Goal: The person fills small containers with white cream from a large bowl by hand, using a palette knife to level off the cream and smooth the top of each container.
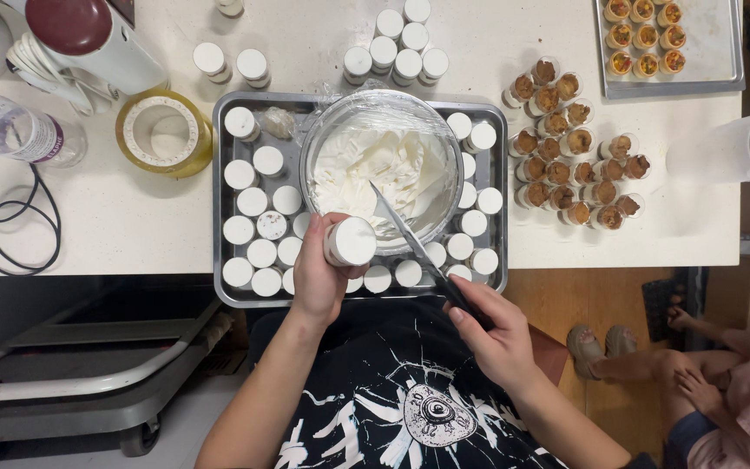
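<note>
White cream fills the small cup that we hold in our left hand, just above the near edge of the metal tray. The left grip is closed around the cup's side wall, fingers wrapped behind it, top face clear. We judge the cup light and thin-walled, and its filling soft, so we take it by the wall only and squeeze gently; the smooth top will smear at any touch.

Our right hand is closed around the dark handle of a palette knife. The blade runs up and left from the hand, its tip resting in the cream of the glass bowl. The blade looks thin, and we judge it springy; hold it at the handle.

The bowl stands on the tray, plastic film loose over its far rim. Filled white-topped cups surround it on both sides. Beyond the tray, on the counter, more white-topped cups stand in a group. To the right, brown-filled cups cluster untopped. A roll of tape lies left of the tray, and a second tray sits at the far right corner.
</note>
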